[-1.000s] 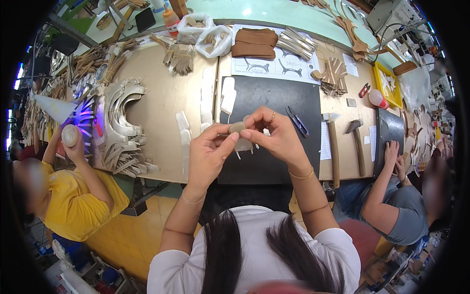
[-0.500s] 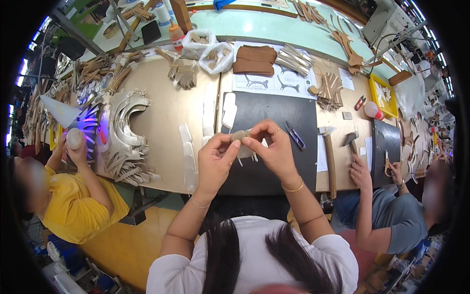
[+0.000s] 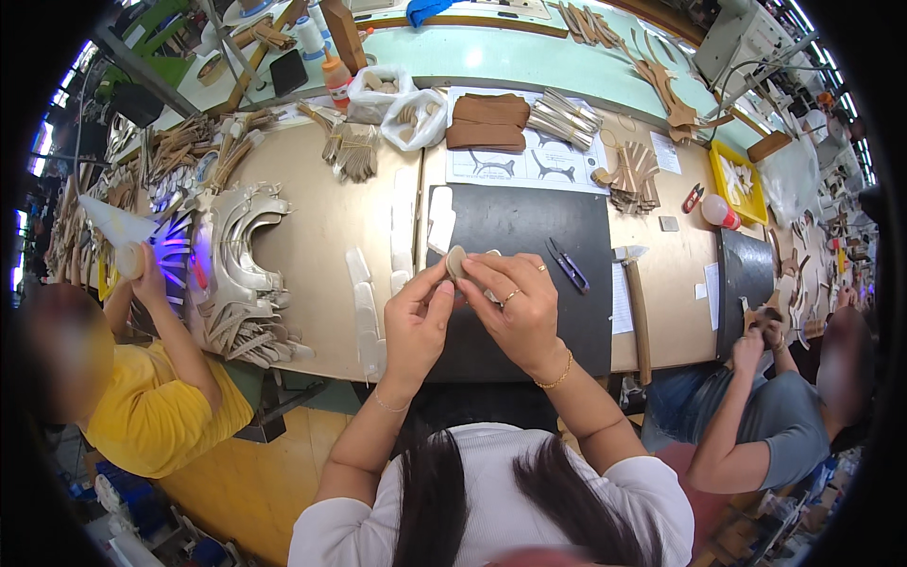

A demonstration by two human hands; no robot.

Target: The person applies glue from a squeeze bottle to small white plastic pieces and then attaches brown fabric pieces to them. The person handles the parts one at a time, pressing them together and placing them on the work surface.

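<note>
Between both hands, above the black mat (image 3: 515, 217), I hold a small beige oval piece (image 3: 455, 262) by its edge. My left hand (image 3: 419, 317) pinches it from the left, thumb and fingertips closed. My right hand (image 3: 515, 307) has its fingertips on its right side, also closed. A little white material shows behind the right fingers, mostly hidden. To the right of my hands, dark-handled thread snips (image 3: 569, 266) lie on the mat. Padded white strips (image 3: 441, 219) sit at the mat's far left corner, and more white strips (image 3: 363, 298) lie left of my left hand.
A hammer (image 3: 637, 312) lies right of the mat. Farther back are brown leather pieces (image 3: 488, 121), plastic bags (image 3: 416, 118) of small parts and a yellow tray (image 3: 739, 184). Co-workers sit left, in a yellow shirt (image 3: 165, 406), and right, in a grey one (image 3: 770, 416).
The oval piece has tilted up more on edge, and my right hand has rolled over with its back showing more. The right co-worker's hands have come together lower down.
</note>
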